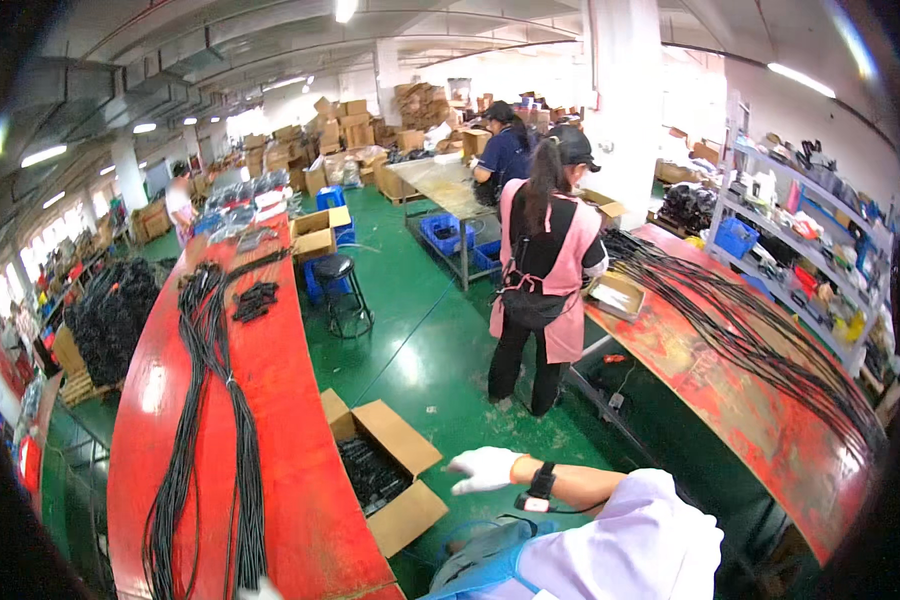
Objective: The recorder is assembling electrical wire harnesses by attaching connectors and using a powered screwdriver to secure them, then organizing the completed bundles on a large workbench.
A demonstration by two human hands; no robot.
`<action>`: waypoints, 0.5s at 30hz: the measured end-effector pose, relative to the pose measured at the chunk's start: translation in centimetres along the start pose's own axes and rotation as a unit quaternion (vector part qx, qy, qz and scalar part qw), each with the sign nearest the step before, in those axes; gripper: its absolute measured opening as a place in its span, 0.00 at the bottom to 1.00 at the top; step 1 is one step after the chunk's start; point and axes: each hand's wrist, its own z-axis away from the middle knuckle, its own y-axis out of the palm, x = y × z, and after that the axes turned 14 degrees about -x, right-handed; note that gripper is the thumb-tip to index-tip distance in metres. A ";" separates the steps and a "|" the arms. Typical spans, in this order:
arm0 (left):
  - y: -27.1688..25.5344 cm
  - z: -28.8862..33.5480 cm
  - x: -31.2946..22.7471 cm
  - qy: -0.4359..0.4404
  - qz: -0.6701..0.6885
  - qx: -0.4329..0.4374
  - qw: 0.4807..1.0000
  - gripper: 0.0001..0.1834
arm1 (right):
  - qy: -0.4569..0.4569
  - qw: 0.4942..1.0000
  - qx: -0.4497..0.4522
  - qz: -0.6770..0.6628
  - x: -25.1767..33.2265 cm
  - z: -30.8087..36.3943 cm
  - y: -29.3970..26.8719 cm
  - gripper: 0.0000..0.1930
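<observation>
While a white-gloved right hand [485,468] hangs open and empty above an open cardboard box [385,470] of black cable coils [368,474], the left hand is out of view. Box sits near, beside the red surface [280,400]. The coils look light, floppy; grip mid-bundle.

The gloved right hand [485,468] reaches leftward, fingers loosely open and empty; the left hand [261,592] apparently barely shows below.

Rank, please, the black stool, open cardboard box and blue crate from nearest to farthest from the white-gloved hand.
1. Open cardboard box, on the floor just left of the white-gloved hand.
2. Black stool, farther up the aisle.
3. Blue crate, under the far table.
</observation>
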 end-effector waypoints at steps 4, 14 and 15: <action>5.1 3.6 -14.0 0.195 0.148 0.282 0.928 0.47 | -0.098 0.992 -0.028 -0.074 2.0 -0.3 -0.5 0.32; -1.3 16.9 -27.1 0.396 -0.082 0.447 0.798 0.47 | -0.248 0.951 -0.077 -0.168 -5.0 -0.6 -2.5 0.30; -1.9 18.7 -27.6 0.390 -0.088 0.458 0.794 0.44 | -0.218 0.967 -0.017 -0.133 -5.6 -0.2 -4.3 0.32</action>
